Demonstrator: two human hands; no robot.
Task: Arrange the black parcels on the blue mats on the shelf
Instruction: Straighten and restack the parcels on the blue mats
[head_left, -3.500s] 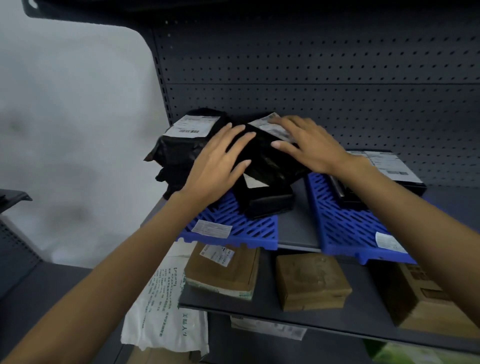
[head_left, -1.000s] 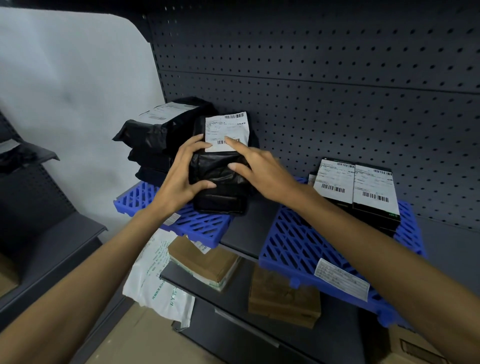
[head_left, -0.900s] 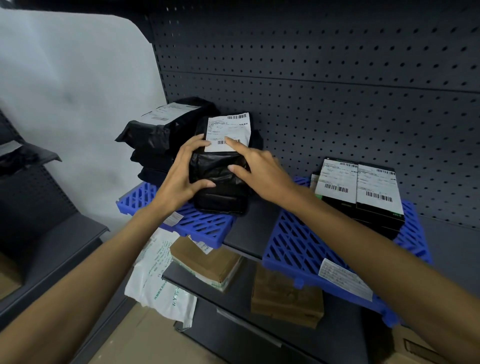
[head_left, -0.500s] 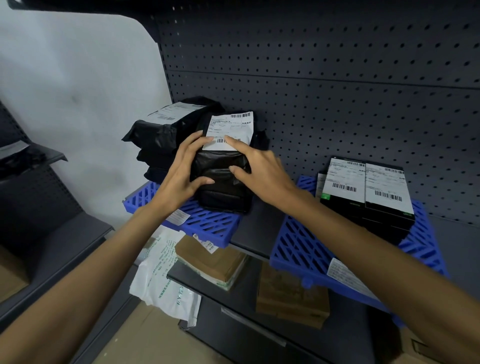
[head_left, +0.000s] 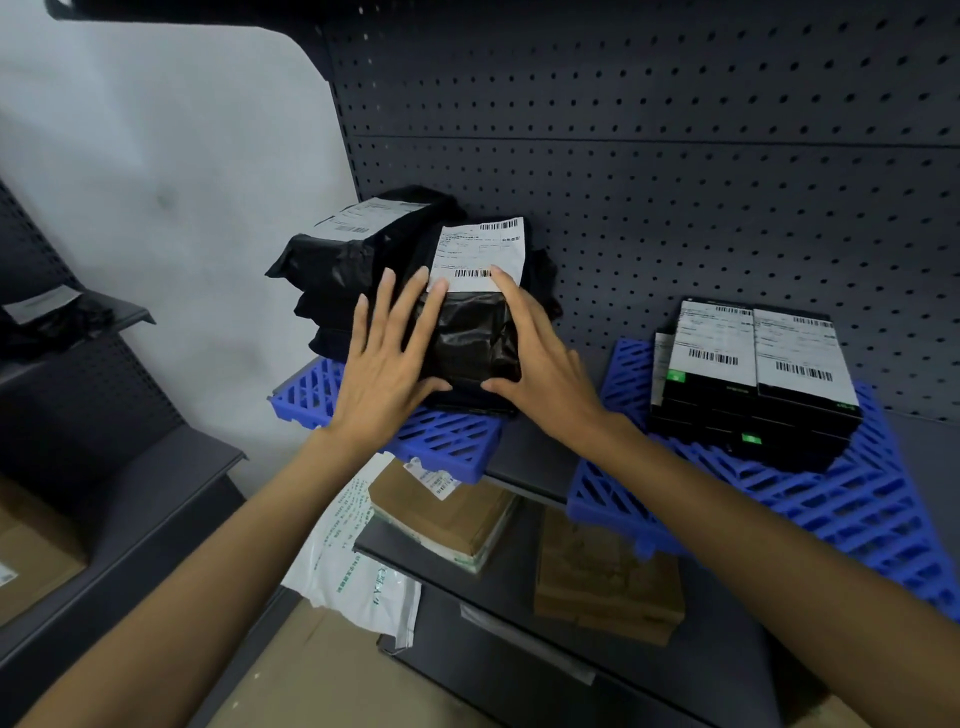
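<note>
Black plastic film, glossy and creased, covers the parcel under work (head_left: 470, 343); it is leaned back with its white label (head_left: 480, 254) uppermost, near the right-hand edge of the left blue mat (head_left: 441, 441), its lower end hanging over a flatter dark parcel (head_left: 467, 402) beneath

Left hand (head_left: 384, 364): laid flat against the parcel's left side, fingers spread, thumb tucked under the lower edge. Right hand (head_left: 540, 364): laid against the right side, forefinger on the label's lower right corner, thumb at the lower edge. The parcel is flanked and pressed between two open palms, not clenched; neither hand is closed round it. Judged purpose: squaring and steadying the soft bag so it stays propped, not lifting it

Left mat contents: a stack of black bags (head_left: 337, 291) toward the back left corner, topmost one labelled, touching or just beside the worked parcel; the exact count cannot be told. Front edge of this mat overhangs the shelf (head_left: 540, 462)

Right blue mat (head_left: 831, 499) contents: black boxes (head_left: 753, 384) side by side toward the back edge, white barcode labels on top, apparently stacked. Front half bare; its front left corner overhangs the shelf

Between the mats, a bare strip of shelf

Lower shelf: brown cardboard parcels (head_left: 602, 577), not on any mat. A white bag (head_left: 358, 571) hangs at its left edge

Judgement: arranging well advanced; final settling of this parcel outstanding
</note>
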